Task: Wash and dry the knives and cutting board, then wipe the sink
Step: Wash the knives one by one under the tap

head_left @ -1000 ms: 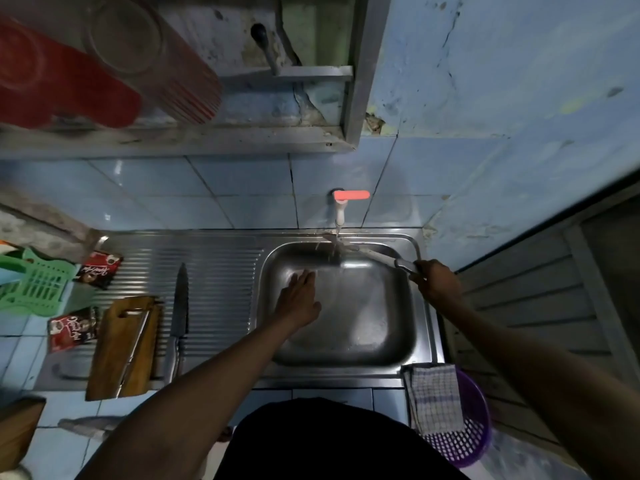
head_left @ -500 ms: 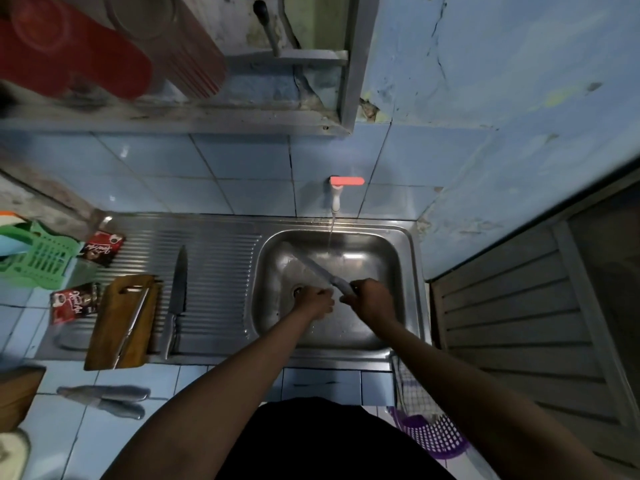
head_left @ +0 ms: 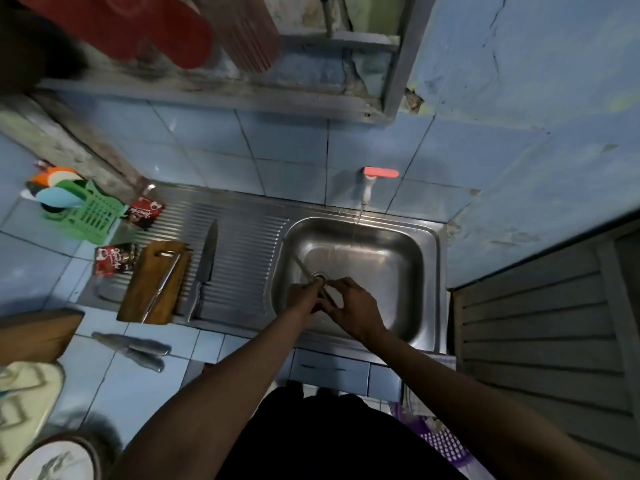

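Within the rectangular steel sink [head_left: 408, 237], a slim knife [head_left: 304, 270] is gripped by both the left hand [head_left: 303, 297] and the right hand [head_left: 353, 306].

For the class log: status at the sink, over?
Both hands, left and right, on knife over the sink drain. Tap running. Second knife, cutting board waiting.

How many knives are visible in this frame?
3: one knife held in the sink, a large knife on the drainboard, a slim knife on the cutting board. Others may be hidden.
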